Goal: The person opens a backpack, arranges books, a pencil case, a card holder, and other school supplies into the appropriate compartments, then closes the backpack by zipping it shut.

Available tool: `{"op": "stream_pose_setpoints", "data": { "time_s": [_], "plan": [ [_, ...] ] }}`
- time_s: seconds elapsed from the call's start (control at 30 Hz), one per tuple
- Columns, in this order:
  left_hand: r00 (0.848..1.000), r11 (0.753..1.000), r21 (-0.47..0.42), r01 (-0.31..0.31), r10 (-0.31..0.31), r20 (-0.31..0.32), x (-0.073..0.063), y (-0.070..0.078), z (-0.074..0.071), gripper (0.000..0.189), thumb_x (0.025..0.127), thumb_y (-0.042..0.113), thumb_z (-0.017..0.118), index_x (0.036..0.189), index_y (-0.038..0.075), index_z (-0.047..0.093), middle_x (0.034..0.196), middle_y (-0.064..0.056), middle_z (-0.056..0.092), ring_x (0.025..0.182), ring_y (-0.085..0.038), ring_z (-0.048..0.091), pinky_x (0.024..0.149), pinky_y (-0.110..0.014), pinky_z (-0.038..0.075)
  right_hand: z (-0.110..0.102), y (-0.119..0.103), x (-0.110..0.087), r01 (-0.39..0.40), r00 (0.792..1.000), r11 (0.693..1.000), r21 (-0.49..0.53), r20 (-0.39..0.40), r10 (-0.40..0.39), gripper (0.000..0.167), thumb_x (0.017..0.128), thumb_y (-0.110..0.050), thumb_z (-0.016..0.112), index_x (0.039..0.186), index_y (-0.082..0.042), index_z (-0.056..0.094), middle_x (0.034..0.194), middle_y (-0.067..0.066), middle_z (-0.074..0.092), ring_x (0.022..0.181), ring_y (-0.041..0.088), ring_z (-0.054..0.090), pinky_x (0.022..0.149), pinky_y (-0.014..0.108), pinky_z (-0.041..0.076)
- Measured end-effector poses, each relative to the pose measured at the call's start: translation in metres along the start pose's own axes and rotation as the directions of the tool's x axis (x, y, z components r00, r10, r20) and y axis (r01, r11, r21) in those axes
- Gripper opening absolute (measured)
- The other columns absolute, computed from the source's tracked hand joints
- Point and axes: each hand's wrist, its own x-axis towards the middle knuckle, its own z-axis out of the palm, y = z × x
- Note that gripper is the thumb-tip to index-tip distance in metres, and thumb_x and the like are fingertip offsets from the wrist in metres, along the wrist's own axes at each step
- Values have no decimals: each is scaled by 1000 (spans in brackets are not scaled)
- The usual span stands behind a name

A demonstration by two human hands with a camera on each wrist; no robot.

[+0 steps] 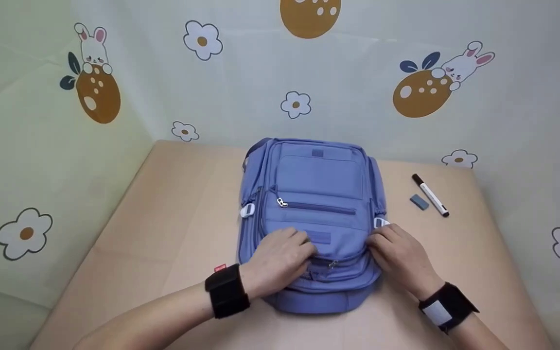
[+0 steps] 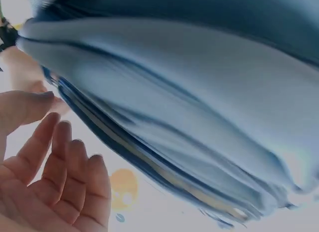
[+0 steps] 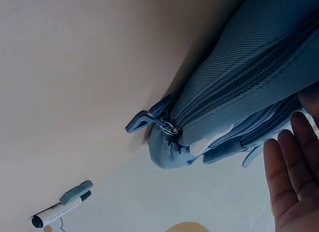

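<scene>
A blue-purple backpack lies front side up on the table, its lower end toward me. My left hand is over the lower front pocket, fingers bent down; in the left wrist view its thumb and fingers stand apart beside a long zipper edge. With bent fingers, my right hand pinches the pocket's right edge near the white side buckle. Its thumb and forefinger come close together in the right wrist view, where the pinched spot is mostly hidden. A small silver zipper pull shows between the hands.
Right of the backpack, a white marker with black ends and a small blue-grey eraser lie on the beige table. Printed curtains with rabbits and flowers enclose the back and sides.
</scene>
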Motion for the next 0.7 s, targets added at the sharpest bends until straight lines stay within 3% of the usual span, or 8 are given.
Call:
{"op": "stream_pose_setpoints", "data": {
  "time_s": [0.2, 0.47, 0.7],
  "plan": [
    [998, 999, 34, -21, 23, -63, -14, -24, 5, 5, 89, 17, 72, 94, 16, 71, 99, 1, 66, 86, -19, 58, 70, -32, 49, -3, -6, 0, -71, 997, 997, 9, 14, 70, 17, 81, -4, 73, 96, -10, 69, 97, 0, 65, 88, 22, 60, 72, 39, 53],
    [999, 998, 59, -23, 25, -29, -19, -31, 9, 7, 94, 18, 69, 88, 17, 68, 96, 3, 64, 86, -17, 59, 71, -31, 50, -10, -37, 13, -165, 986, 986, 13, 15, 164, 12, 87, -21, 73, 90, -12, 64, 86, -2, 58, 76, 18, 53, 63, 36, 46],
    [1000, 992, 120, -25, 27, -9, -19, -29, 9, 9, 92, 23, 73, 92, 14, 70, 98, 2, 66, 86, -18, 60, 72, -32, 51, 2, -73, 35, -128, 991, 989, -69, 30, 130, 46, 87, -50, 77, 65, -21, 49, 66, -10, 43, 58, 13, 43, 53, 32, 37]
  ]
}}
